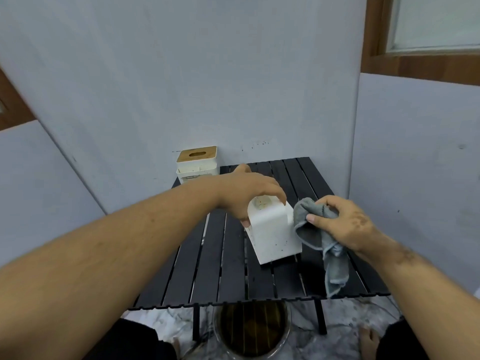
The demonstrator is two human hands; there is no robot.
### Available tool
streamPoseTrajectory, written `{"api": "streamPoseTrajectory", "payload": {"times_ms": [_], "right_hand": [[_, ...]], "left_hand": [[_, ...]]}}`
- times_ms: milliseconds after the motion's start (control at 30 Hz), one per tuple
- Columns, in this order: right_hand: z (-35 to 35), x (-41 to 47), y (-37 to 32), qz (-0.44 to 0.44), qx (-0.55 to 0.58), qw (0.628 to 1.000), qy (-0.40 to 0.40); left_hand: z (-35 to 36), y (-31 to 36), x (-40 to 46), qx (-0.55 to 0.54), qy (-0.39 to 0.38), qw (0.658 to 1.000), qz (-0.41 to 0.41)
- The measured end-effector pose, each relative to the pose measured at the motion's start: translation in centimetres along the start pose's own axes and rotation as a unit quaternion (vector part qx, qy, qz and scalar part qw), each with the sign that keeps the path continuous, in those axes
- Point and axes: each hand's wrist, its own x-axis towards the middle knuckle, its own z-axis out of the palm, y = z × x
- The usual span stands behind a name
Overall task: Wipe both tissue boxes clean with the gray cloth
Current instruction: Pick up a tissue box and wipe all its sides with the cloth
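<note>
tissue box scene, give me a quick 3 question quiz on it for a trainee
1. True or false: the right hand holds the gray cloth.
2. Which tissue box does the left hand grip?
A. the wooden-lidded box at the table's far left corner
B. the white box near the middle of the black slatted table
C. neither
3. Fill in: the cloth hangs beside the white box's ____ side.

Key
1. True
2. B
3. Right: it is bunched in the hand, with a tail drooping toward the table.
</note>
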Motion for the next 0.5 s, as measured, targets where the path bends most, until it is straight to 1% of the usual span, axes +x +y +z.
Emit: {"api": "streamPoseTrajectory", "payload": {"times_ms": [133, 267, 333, 433, 500], "right_hand": [[0.6, 0.1, -0.2, -0.014, -0.04, 0.999, 0.033], [1.6, 0.2, -1.2, -0.039, -0.027, 0.996, 0.071], [2.2, 0.3, -1.6, -0.048, -0.03, 0.995, 0.084], [3.1, 0.7, -2.3, -0.06, -0.032, 0.994, 0.08], [3.6, 1.0, -2.8, -0.071, -0.02, 0.994, 0.083]], "left_hand": [[0.1, -0.9, -0.8, -0.067, 0.033, 0.996, -0.042], [0.7, -2.1, -2.2, -0.156, 0.084, 0.98, -0.095], [1.4, -2.9, -3.1, -0.199, 0.111, 0.966, -0.122], [2.6, -3.9, -4.6, -0.285, 0.154, 0.931, -0.166], [3.4, -4.1, -5.4, -0.322, 0.174, 0.913, -0.182]]}}
